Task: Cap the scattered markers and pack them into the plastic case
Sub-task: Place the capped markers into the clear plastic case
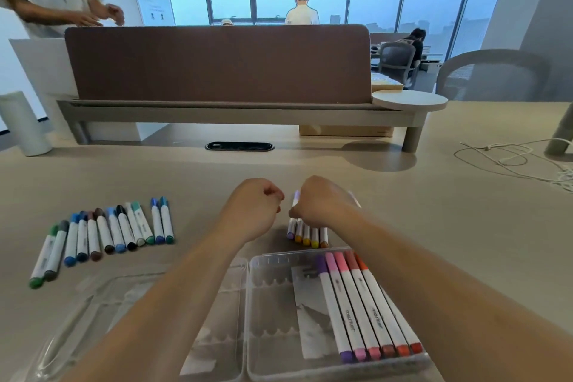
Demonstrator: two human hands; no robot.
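Observation:
The clear plastic case (273, 347) lies open near the table's front edge, and several capped pink, purple and red markers (362, 307) lie in its right side. My right hand (322, 201) grips a white marker with a light purple tip (296, 197) just above a short row of yellow and orange markers (307, 234). My left hand (257, 205) hovers beside it with fingers curled; whether it holds a cap is hidden. A row of blue, green, brown and black capped markers (105, 232) lies at the left.
The case's clear lid (102, 304) lies to the left of the case. A white cylinder (24, 124) stands at far left, a white cable (508, 161) at right. A brown divider on a shelf (217, 65) closes the back. Other people are behind it.

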